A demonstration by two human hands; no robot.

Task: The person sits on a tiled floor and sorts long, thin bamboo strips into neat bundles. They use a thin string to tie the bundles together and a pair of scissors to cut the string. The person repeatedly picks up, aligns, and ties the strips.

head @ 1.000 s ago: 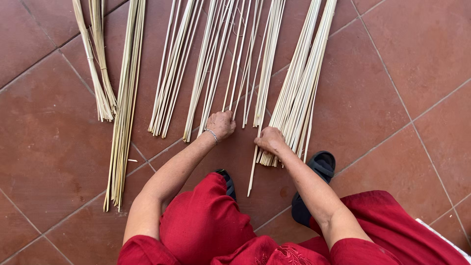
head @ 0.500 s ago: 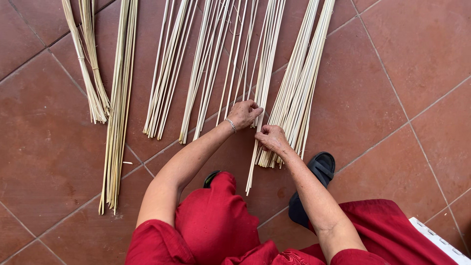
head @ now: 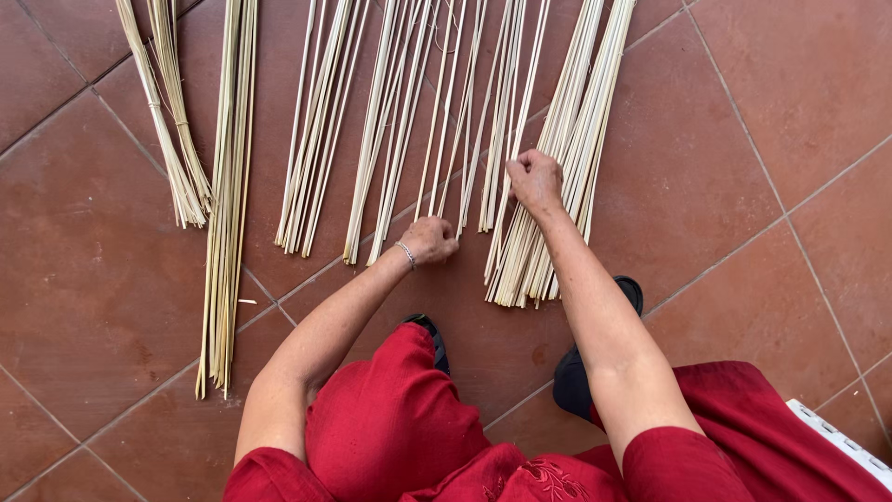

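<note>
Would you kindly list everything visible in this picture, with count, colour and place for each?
Pale strips: many, cream, fanned in loose groups across the middle of the floor.
Thick strip bundle: one, cream, at the right of the groups, under the right hand.
Long greenish bundle: one, pale green, left of the groups, reaching lowest.
Tied bundle: one, straw yellow, far left at the top.
Floor tiles: several, reddish brown, with light joints, under everything.
White object: one, bottom right corner, mostly cut off.
Shoes: two, black, below the strips.
Red garment: one, at the bottom edge.
Bracelet: one, silvery, on the left wrist.
Left hand: closed at the ends of the middle strips.
Right hand: closed on strips atop the thick bundle.
</note>
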